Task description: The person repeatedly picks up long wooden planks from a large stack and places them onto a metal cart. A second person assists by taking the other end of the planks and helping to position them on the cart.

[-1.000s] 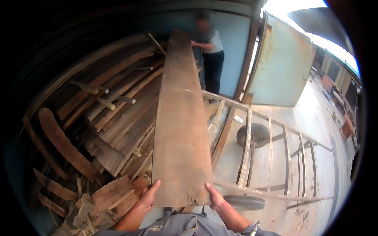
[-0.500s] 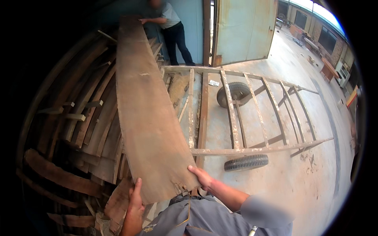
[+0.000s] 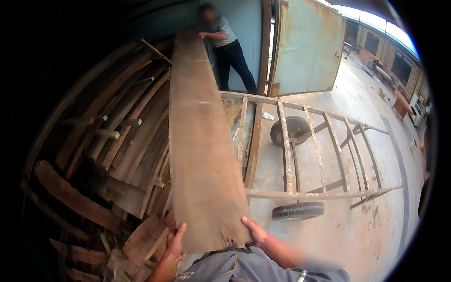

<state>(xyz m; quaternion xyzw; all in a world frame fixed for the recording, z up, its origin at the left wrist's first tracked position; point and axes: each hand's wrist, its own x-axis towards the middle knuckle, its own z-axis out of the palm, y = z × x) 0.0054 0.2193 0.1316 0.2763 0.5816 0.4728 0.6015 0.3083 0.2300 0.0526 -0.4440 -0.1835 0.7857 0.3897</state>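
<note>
Clearly, the near end of the long brown plank [image 3: 206, 155] is held from both sides: the left grip [image 3: 174, 243] has its thumb on the left edge and the right grip [image 3: 256, 233] has its thumb laid over the right edge, with the fingers mostly hidden beneath the wood. The plank runs away from the wearer's body, between the board stack [image 3: 127, 145] on the left and the slatted frame [image 3: 287, 155] on the right, to a co-worker [image 3: 226, 35] with a hand [image 3: 203, 35] at its far right edge; whether its underside rests on anything, I cannot tell. Good handling here would probably mean keeping both thumbs level with each other, so that such a wide board does not roll to one side, and matching height and pace with the person opposite. It seems wise to keep the palms off the rough, broken knot [image 3: 228, 236] at the near end, which could splinter. The left elbow deserves care around the loose offcuts [image 3: 143, 239] beside it, and the feet around the near tyre [image 3: 298, 211]. A straight back and firm, unhurried pressure should suit its apparent weight.
</note>
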